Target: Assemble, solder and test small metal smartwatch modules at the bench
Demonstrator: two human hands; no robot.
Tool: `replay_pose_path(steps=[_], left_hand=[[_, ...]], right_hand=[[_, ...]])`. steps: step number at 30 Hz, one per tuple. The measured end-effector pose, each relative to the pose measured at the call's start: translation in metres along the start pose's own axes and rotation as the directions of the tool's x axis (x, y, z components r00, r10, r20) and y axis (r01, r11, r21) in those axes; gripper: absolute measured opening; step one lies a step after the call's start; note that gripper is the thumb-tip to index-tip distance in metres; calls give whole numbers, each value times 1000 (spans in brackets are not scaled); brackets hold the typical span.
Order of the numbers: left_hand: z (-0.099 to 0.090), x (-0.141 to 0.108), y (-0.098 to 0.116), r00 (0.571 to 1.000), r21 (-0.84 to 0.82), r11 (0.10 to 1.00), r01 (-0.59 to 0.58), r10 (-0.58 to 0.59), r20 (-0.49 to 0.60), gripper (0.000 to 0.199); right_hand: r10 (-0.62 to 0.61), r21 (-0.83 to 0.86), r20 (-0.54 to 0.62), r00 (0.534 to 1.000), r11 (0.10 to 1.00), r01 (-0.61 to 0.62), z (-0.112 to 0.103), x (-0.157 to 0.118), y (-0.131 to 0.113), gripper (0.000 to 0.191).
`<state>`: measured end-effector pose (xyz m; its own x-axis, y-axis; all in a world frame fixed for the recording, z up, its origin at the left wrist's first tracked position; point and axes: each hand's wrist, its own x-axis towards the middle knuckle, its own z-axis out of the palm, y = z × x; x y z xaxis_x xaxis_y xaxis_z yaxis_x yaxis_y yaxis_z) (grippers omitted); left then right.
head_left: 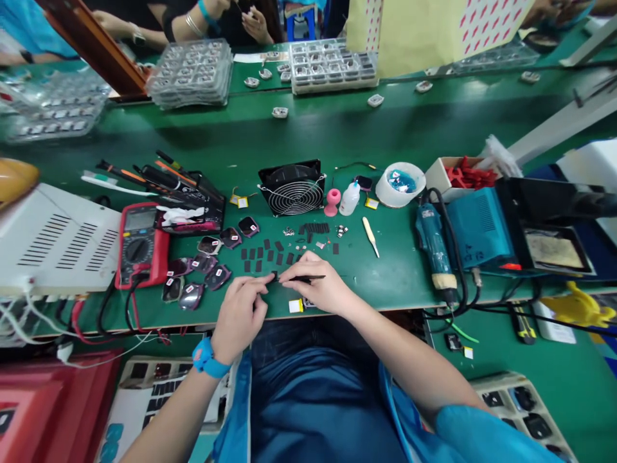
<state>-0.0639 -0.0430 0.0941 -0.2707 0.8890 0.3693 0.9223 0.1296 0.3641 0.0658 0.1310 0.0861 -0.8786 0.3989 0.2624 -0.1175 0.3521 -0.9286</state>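
My right hand [315,283] is closed on black tweezers [308,278], whose tips point left. Opposite it, my left hand [243,308] pinches a tiny black piece [275,276] at its fingertips, close to the tweezers. Just behind both hands lie rows of small black rectangles [259,265] on the green table. A small yellow-and-white battery [295,306] rests by the table's front edge, below my right hand, beside a small part that is partly hidden. Several watch cases [204,262] are grouped to the left of my left hand.
A red multimeter [139,244] and a tool holder [202,202] stand left. Behind are a fan [293,188], a bottle [349,199] and a white tub [400,184]. An electric screwdriver [435,247] hangs right. Other people's hands [254,24] are across the conveyor.
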Motion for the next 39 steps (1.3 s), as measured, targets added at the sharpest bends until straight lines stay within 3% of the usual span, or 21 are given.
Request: replay_pose_path(steps=[4, 7, 10, 12, 14, 17, 19, 21, 23, 26, 28, 32, 36, 39], left_hand=[[0, 1, -1, 999, 14, 1000, -14, 14, 34, 23], [-1, -2, 4, 1000, -28, 999, 23, -22, 22, 18], [1, -8, 14, 999, -135, 990, 40, -39, 12, 17], [5, -11, 24, 1000, -198, 980, 8, -3, 23, 19], [10, -13, 32, 998, -211, 977, -33, 42, 37, 22], [18, -11, 40, 996, -173, 983, -55, 65, 54, 28], [21, -8, 43, 997, -152, 987, -55, 63, 51, 27], [23, -5, 45, 998, -143, 989, -46, 53, 47, 24], [22, -3, 46, 998, -140, 990, -33, 40, 50, 24], [19, -1, 48, 997, -157, 987, -16, 26, 66, 25], [15, -1, 49, 996, -179, 984, -2, 17, 82, 24], [6, -3, 44, 995, -196, 980, 45, -26, 98, 16], [-2, -3, 33, 988, -177, 978, 112, -90, 129, 13], [-6, -2, 24, 982, -121, 988, 98, -77, 170, 16]], right_hand=[[25, 80, 1, 1000, 997, -25, -9, -10, -6, 11], [103, 92, -83, 991, 991, -95, -26, -19, -8, 21], [172, -9, -158, 972, 984, -176, -51, -31, -6, 35], [162, -179, -167, 973, 965, -192, -67, -40, -3, 45], [130, -420, -142, 981, 890, -179, -80, -47, -1, 51], [109, -727, -101, 989, 670, -148, -90, -54, 0, 51], [78, -822, -123, 989, 550, -145, -90, -57, -3, 46], [14, -846, -160, 987, 513, -145, -84, -58, -9, 38], [-41, -820, -133, 990, 566, -87, -72, -60, -15, 29], [-96, -714, 45, 994, 693, 99, -47, -63, -20, 23], [-116, -668, 135, 984, 723, 177, -33, -65, -19, 25], [-137, -651, 168, 976, 728, 214, -20, -68, -14, 20], [-156, -611, 191, 969, 754, 241, -19, -70, -14, 17], [-141, -599, 198, 970, 766, 234, -19, -70, -14, 17]])
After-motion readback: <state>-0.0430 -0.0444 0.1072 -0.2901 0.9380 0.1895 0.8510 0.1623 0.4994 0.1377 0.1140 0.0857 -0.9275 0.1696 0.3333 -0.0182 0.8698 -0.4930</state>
